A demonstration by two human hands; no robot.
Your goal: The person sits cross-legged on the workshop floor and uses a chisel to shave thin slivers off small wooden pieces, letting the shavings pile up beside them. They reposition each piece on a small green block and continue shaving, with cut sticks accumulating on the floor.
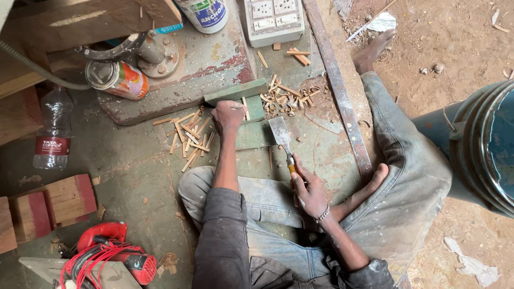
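I sit cross-legged on a stained floor. My left hand point(228, 115) is closed on a thin wooden stick, held upright against a green wooden block point(236, 92). My right hand point(307, 188) grips the yellow handle of a wide flat chisel point(280, 133), whose blade points away from me, just right of the left hand and apart from it. Short wooden sticks point(190, 135) lie scattered left of the left hand. Curled shavings and chips point(284, 99) are piled beyond the chisel.
A clear plastic bottle point(52, 131) and a tin can point(118, 79) lie at the left. Red-ended wood blocks point(67, 198) and a red power tool point(110, 256) sit near left. A white switchboard point(273, 18) is at top, a blue drum point(482, 144) at right.
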